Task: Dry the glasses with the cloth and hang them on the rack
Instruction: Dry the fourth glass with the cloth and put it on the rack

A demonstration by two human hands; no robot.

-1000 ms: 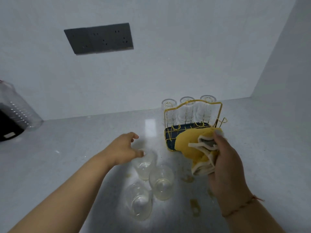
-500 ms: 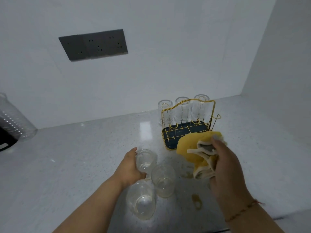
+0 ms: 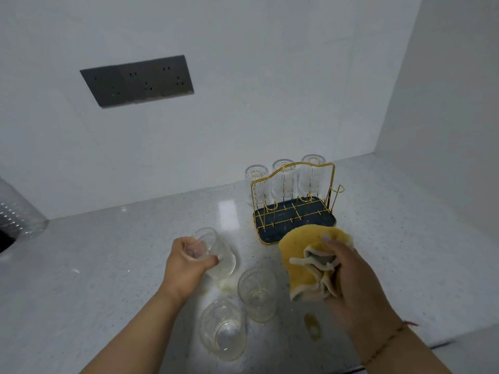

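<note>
My left hand grips a clear ribbed glass, tilted and lifted off the counter. Two more glasses stand upright below it, one in the middle and one nearer me. A bunched yellow cloth is held in my right hand, just in front of the rack. The gold wire rack with a dark blue tray stands at the back right. Three glasses hang upside down on its far row. The near pegs hold nothing.
A grey socket panel is set in the white wall. A clear plastic container stands at the far left edge. The counter's front edge runs at the lower right. Small wet marks lie near the glasses.
My left hand reached down, closed round the far glass and lifted it, tilting it. My right hand with the cloth stayed by the rack.
</note>
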